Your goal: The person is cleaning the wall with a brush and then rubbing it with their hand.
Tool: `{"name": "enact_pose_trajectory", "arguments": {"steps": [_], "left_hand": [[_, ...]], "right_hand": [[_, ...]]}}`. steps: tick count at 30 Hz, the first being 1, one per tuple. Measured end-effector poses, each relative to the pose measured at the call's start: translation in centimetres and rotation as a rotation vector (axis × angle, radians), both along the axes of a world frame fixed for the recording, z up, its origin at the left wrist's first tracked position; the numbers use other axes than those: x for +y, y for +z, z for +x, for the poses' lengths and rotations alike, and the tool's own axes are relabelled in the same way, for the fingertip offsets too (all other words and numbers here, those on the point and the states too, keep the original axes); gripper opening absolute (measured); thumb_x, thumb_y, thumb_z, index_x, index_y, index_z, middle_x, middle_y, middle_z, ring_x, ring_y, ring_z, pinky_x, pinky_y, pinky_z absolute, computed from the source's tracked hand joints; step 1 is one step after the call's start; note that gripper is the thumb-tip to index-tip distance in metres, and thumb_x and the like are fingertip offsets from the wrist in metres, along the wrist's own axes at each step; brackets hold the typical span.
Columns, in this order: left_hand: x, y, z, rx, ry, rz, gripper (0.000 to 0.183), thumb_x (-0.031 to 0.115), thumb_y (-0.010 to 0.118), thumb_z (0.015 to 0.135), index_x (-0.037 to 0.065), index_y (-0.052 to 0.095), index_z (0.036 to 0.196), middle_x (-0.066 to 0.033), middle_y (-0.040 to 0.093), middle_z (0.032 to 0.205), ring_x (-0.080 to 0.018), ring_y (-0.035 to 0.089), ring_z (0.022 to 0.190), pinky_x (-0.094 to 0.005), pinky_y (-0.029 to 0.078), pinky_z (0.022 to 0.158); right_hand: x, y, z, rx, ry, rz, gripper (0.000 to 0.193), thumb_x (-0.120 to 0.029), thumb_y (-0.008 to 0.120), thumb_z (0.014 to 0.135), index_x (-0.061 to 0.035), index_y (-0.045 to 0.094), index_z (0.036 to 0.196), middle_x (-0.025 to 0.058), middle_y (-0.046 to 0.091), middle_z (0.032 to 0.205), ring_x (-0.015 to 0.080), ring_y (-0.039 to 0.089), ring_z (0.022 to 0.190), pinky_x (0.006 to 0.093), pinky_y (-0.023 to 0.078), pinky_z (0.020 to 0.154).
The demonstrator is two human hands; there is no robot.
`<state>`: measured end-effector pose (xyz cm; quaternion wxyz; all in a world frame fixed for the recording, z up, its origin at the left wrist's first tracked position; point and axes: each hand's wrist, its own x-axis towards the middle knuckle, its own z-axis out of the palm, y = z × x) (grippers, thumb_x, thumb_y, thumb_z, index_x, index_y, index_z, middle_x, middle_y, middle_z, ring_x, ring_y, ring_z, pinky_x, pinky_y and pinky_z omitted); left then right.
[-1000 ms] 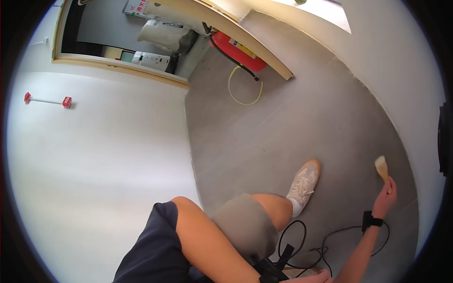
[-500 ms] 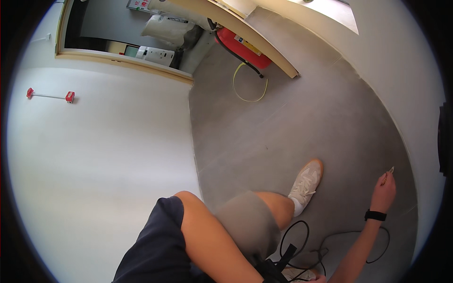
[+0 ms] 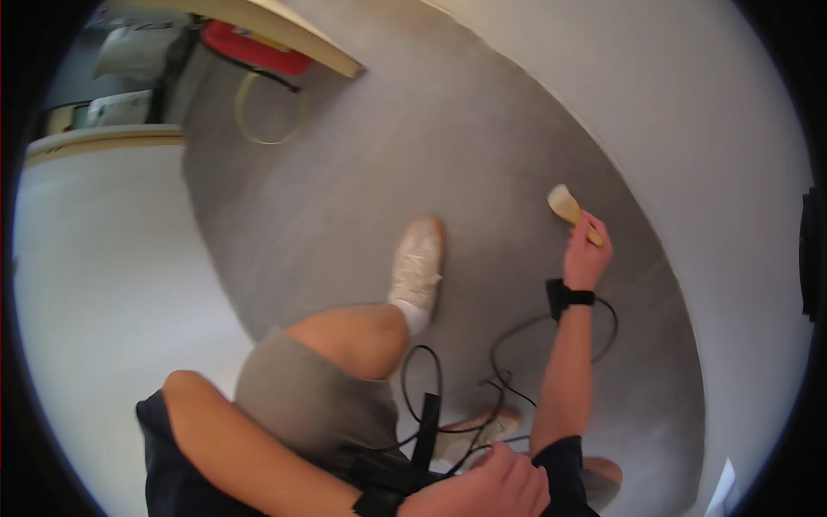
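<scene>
My right hand, reaching out over the grey floor, is closed around the wooden handle of a flat brush. The brush's pale bristles point away from me, up and to the left, and the handle's butt end shows past my fingers. At the lower edge my left hand lies across in front of my body with its fingers curled in. Whatever it may hold is hidden. Near it are a black strap and a looping black cable.
White walls rise at the left and right. A red fire extinguisher with a pale yellow looped band stands by a wooden door edge. My shoe is on the floor, with cable behind it.
The view has swung right, shifting the doorway and extinguisher left. My right hand has turned, showing the brush broadside. My left hand has come further into view at the bottom.
</scene>
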<state>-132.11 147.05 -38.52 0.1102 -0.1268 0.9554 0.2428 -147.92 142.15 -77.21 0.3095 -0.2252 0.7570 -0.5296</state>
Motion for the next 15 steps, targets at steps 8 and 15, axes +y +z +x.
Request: {"name": "enact_pose_trajectory", "arguments": {"steps": [8, 15], "left_hand": [[-1.1, -0.3, 0.0, -0.024, -0.015, 0.041, 0.031, 0.019, 0.059, 0.088, -0.003, 0.067, 0.108, -0.0125, 0.064, 0.088, -0.0259, 0.061, 0.086, -0.0376, 0.048, 0.081], [-0.6, -1.5, 0.3, 0.093, -0.008, 0.087, 0.02, 0.018, 0.06, 0.086, 0.0, 0.065, 0.093, -0.0058, 0.058, 0.075, -0.0216, 0.057, 0.069, -0.0342, 0.045, 0.068]], "right_hand": [[-0.6, 1.6, 0.3, 0.603, 0.303, 0.044, 0.014, -0.013, 0.063, 0.095, -0.0007, 0.066, 0.102, 0.0205, 0.068, 0.093, 0.0422, 0.064, 0.08, 0.047, 0.053, 0.071], [-2.5, 6.1, 5.6, -0.536, 0.079, -0.141, 0.02, -0.017, 0.06, 0.102, -0.0008, 0.069, 0.109, 0.0027, 0.066, 0.079, 0.0102, 0.057, 0.062, 0.0253, 0.045, 0.055]]}}
